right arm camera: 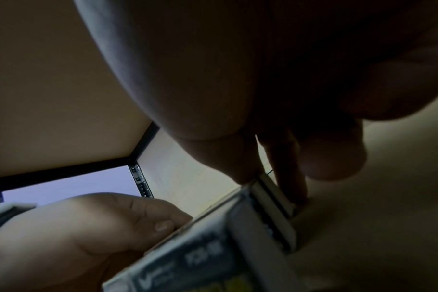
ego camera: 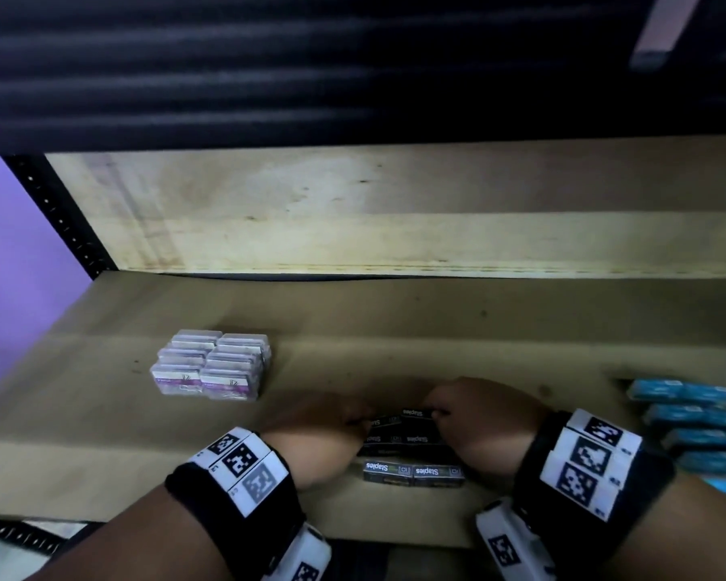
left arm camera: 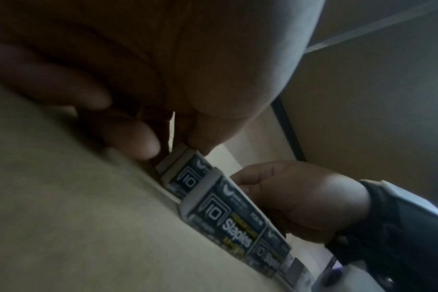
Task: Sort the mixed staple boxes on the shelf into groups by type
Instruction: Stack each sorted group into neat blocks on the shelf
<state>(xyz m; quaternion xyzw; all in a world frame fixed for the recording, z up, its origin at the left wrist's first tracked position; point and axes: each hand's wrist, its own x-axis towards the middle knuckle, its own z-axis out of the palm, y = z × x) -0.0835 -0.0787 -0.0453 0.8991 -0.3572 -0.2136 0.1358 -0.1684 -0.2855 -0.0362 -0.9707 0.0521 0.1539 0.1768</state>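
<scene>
Black staple boxes [ego camera: 413, 471] lie in a block at the shelf's front centre. At the back row of this block, my left hand [ego camera: 363, 420] pinches the left end of one black box [ego camera: 384, 422]. My right hand [ego camera: 436, 413] pinches the right end of the neighbouring black box [ego camera: 416, 413]. In the left wrist view, thumb and finger of the left hand [left arm camera: 175, 153] clamp a black box [left arm camera: 188, 177]. In the right wrist view, the right hand [right arm camera: 273, 187] holds a box end [right arm camera: 273, 199]. The palms hide part of the block.
A stack of white and purple staple boxes [ego camera: 210, 366] stands to the left on the cardboard-lined shelf [ego camera: 395, 320]. Blue boxes [ego camera: 688, 413] are lined up at the right edge. A wooden back panel [ego camera: 395, 211] closes the rear; a black upright [ego camera: 59, 215] stands back left.
</scene>
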